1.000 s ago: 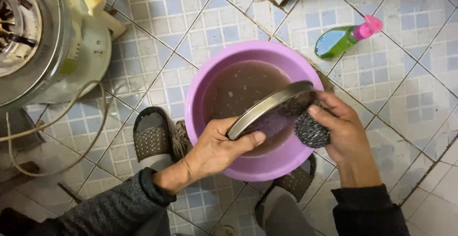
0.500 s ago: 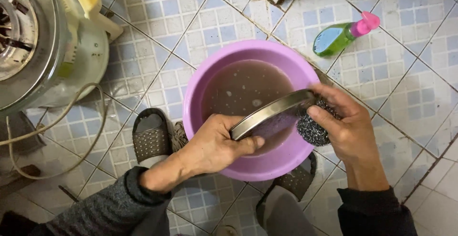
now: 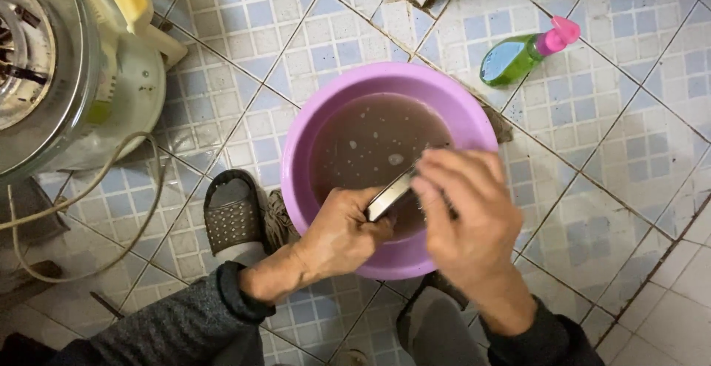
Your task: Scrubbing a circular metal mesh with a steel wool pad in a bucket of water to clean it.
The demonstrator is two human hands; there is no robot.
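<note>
Head view looks straight down: left hand (image 3: 342, 233) grips the near end of a thin metal pan (image 3: 391, 194), held edge-on over the near rim of a purple basin (image 3: 304, 136). Right hand (image 3: 465, 214) lies curled over the pan's far part; what its fingers close on is hidden. Murky brown water (image 3: 370, 140) fills the basin. A dark slipper (image 3: 233, 214) sits just beside the basin's left edge. Farther off, a green bottle with a pink cap (image 3: 522, 54) lies on the blue-checked tile floor (image 3: 615, 210), with open room around it.
</note>
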